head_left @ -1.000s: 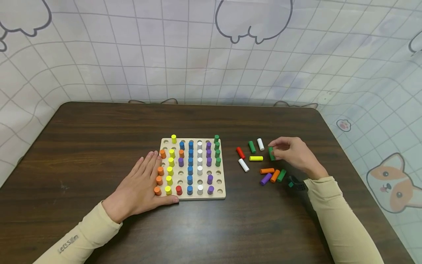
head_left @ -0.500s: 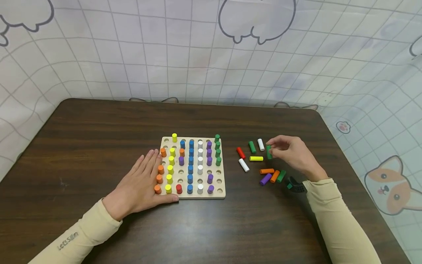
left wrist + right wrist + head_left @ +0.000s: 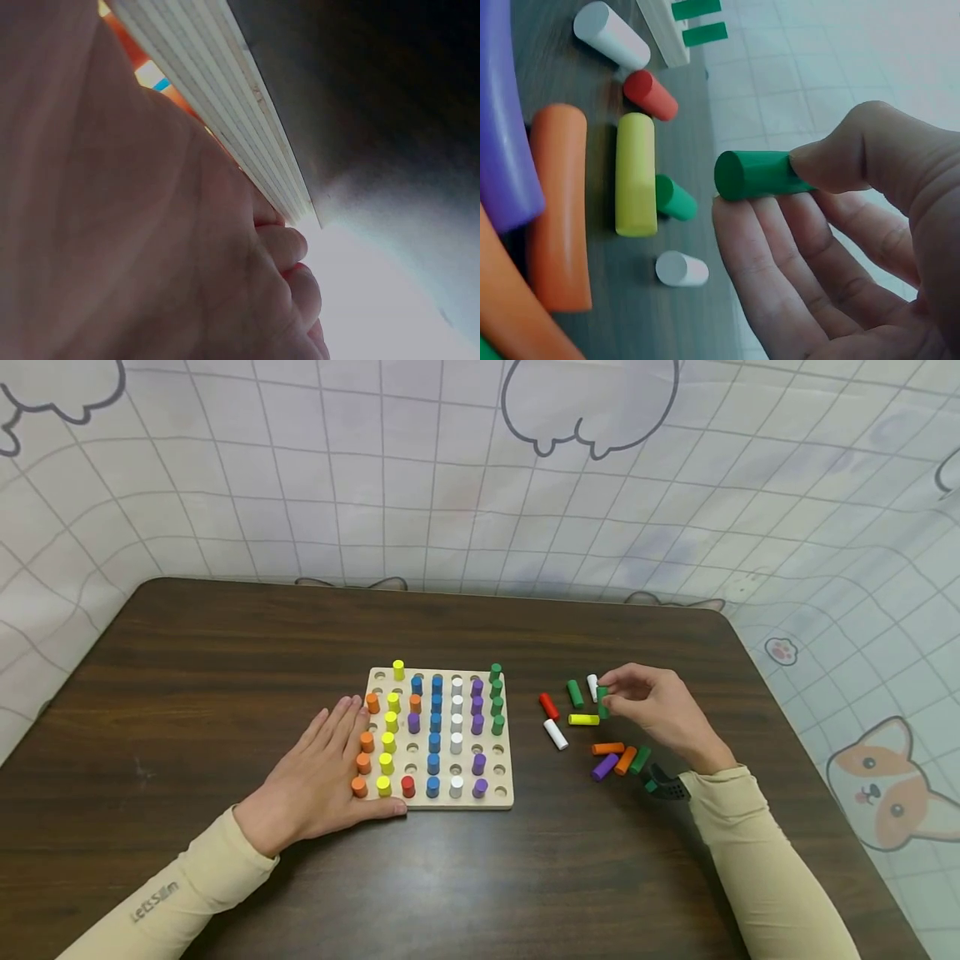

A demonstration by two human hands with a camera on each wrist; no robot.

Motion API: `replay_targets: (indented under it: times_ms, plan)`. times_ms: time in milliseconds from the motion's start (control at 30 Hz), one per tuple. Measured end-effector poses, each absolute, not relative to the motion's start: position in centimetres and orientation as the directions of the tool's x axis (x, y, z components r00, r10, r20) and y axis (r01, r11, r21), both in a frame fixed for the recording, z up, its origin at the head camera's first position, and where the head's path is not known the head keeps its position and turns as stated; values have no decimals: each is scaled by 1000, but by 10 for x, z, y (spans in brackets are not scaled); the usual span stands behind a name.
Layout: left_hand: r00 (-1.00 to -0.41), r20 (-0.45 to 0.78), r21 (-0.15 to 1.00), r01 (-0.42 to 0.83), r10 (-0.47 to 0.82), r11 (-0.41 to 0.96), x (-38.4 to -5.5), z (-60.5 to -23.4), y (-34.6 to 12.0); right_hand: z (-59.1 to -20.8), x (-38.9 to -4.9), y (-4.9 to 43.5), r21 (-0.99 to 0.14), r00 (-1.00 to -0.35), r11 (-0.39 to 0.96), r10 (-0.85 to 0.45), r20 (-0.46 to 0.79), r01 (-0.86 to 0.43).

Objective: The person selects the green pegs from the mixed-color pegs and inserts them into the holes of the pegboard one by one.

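A square wooden pegboard [image 3: 445,804] bears columns of coloured pegs, with some holes bare. Along its left side rests my left hand [image 3: 318,785], fingers straight and thumb at the front edge. In the left wrist view the palm [image 3: 150,225] lies against the board's layered edge [image 3: 225,105]. My right hand [image 3: 663,710] pinches a green peg [image 3: 757,175] between thumb and fingers, held above the table to the right of the board. Loose pegs lie below and around that hand, among them a yellow peg [image 3: 583,720] and a white peg [image 3: 592,687].
Between the board and the right hand lie a red peg [image 3: 549,706], another white peg [image 3: 555,734] and a green one [image 3: 574,693]. Nearer me are orange pegs [image 3: 607,748], a purple peg [image 3: 605,767] and another green one [image 3: 640,760]. The dark wooden table [image 3: 247,635] meets a grid-patterned curtain [image 3: 450,485].
My right hand has lifted the green peg and carried it slightly left, the peg turning more upright. The left hand stays at the board. The head view has shifted slightly.
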State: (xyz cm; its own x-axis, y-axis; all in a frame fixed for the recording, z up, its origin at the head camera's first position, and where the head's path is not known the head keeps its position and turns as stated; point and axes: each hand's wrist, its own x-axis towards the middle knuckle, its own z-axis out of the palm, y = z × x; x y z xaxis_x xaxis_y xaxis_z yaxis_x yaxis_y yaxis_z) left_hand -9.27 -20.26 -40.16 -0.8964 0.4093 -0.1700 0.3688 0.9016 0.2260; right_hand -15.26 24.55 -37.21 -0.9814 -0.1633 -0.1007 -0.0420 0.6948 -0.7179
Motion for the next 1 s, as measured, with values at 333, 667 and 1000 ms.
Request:
replay_targets:
  times_ms: [333,667,1000]
  plan:
    - [-899,-161,224,368,407,902,-91,-402,-202,-372,-153,227,-704,-983,700,-183,-19,-117]
    - [-900,-161,221,368,406,903,-92,-399,-201,-373,-150,205,-753,-973,640,-231,-2,-150]
    - [-901,-156,223,368,406,903,-92,-399,-202,-379,-147,188,-764,-964,616,-264,27,-190]
